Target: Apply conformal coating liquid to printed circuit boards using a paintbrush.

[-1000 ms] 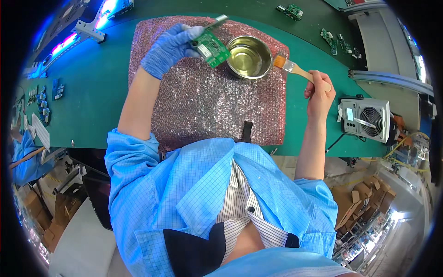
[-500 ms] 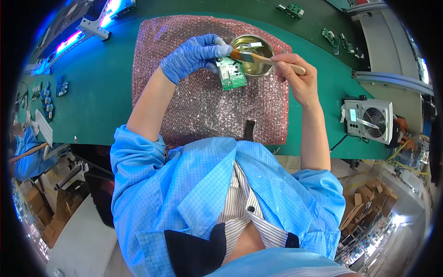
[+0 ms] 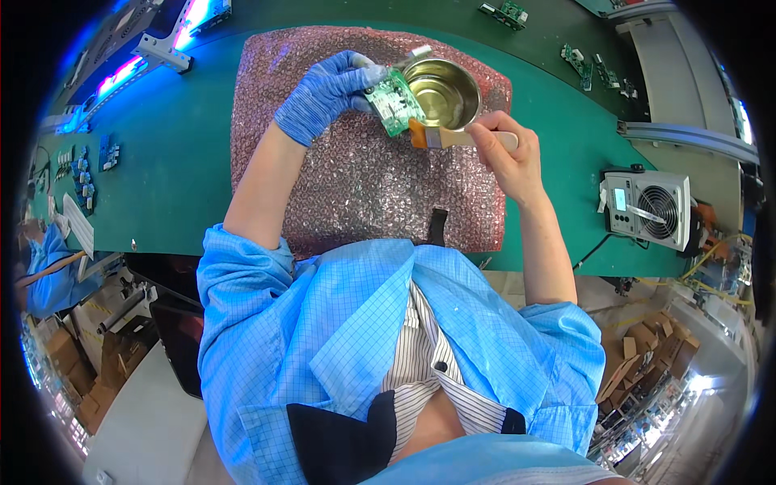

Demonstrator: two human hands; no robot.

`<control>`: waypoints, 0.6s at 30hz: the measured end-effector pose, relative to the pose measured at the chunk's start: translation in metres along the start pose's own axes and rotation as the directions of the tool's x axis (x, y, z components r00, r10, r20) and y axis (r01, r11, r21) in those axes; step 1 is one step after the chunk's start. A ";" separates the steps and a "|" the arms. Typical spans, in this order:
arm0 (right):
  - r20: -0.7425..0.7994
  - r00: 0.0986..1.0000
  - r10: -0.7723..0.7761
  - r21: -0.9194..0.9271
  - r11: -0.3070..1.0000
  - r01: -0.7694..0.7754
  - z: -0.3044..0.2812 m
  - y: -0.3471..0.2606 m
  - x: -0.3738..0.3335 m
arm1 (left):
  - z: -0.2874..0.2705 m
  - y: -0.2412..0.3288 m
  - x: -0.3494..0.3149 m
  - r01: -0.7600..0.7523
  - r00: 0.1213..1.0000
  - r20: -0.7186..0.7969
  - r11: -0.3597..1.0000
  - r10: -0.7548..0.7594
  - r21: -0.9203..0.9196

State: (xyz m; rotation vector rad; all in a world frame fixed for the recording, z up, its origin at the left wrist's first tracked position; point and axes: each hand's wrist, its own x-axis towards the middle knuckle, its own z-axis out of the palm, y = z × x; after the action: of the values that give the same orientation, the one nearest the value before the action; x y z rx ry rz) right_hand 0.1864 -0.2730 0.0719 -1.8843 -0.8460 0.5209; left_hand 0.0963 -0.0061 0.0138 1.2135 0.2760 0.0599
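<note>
My left hand (image 3: 327, 93), in a blue knit glove, grips a green circuit board (image 3: 394, 105) by its left side, fingers closed on it. The board is tilted beside a round metal bowl (image 3: 474, 95) holding a clear yellowish liquid. My bare right hand (image 3: 509, 153) pinches the pale wooden handle of a flat brush (image 3: 444, 137). Its orange-brown bristles lie by the lower right corner of the board; whether they touch it I cannot tell. Under both hands lies a pinkish bubble-wrap mat (image 3: 364, 186).
A white fan unit (image 3: 647, 208) stands at the right edge of the green table (image 3: 190, 162). Several boards (image 3: 578, 66) lie at the far right, and blue ones (image 3: 82, 178) at the left. A metal frame with bright lights (image 3: 166, 52) rises at the back left. Another person's blue sleeve (image 3: 52, 275) shows at far left.
The board has turned and risen to the left, away from over the bowl. My right hand has moved the brush down, from the board's upper part to its lower right corner.
</note>
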 end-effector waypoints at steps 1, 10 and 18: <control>-0.044 0.999 -0.014 0.040 0.999 0.016 0.001 -0.001 0.000 | 0.000 0.001 0.000 -0.012 1.000 -0.016 1.000 0.012 -0.013; -0.215 0.954 -0.210 0.057 0.972 0.227 0.022 -0.013 0.022 | 0.013 0.010 -0.002 0.014 0.998 0.062 0.998 -0.017 0.054; -0.034 0.993 -0.112 -0.069 0.992 0.109 0.004 -0.016 0.006 | 0.009 0.008 0.000 -0.005 1.000 0.001 0.987 0.005 0.161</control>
State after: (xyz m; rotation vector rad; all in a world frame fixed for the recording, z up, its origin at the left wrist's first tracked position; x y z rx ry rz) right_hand 0.1823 -0.2616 0.0850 -1.8898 -0.9476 0.3919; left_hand 0.0988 -0.0111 0.0242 1.3742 0.2819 0.0420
